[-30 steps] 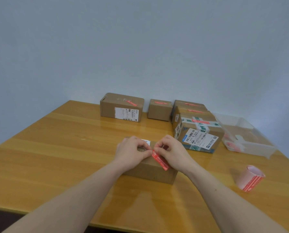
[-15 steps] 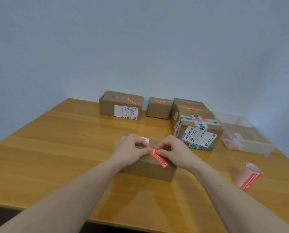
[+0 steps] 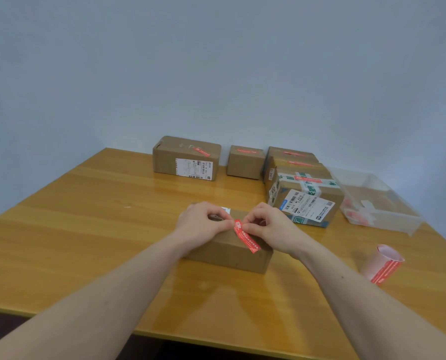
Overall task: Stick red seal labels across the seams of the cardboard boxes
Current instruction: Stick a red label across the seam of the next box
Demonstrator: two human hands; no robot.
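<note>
Here, a red label [image 3: 245, 236] is lying slantwise over the top of the near box [image 3: 229, 249], its far end pinched between both hands and its near end reaching the box's front top edge. The left hand [image 3: 203, 224] is curling over the box top, thumb and forefinger nipping the label's far end from the left; the right hand [image 3: 270, 227] is nipping the same end from the right, its other fingers curled in. The label is looking thin, limp and sticky-backed, so it is likely calling for a light hold at the very tip, then a smoothing press along its length to avoid creases. The box is appearing small, stiff and light enough to skid on the glossy table [image 3: 87, 229], so the left hand's weight is probably helping to steady it. Further back, five more boxes are standing in a loose group, each already bearing a red strip: one at far left [image 3: 187, 158], a small one [image 3: 245, 162] beside it, and three crowded at right [image 3: 305, 196]. A clear tray [image 3: 380, 203] is sitting beyond them, and the label roll [image 3: 383, 263] is lying near the right forearm.
</note>
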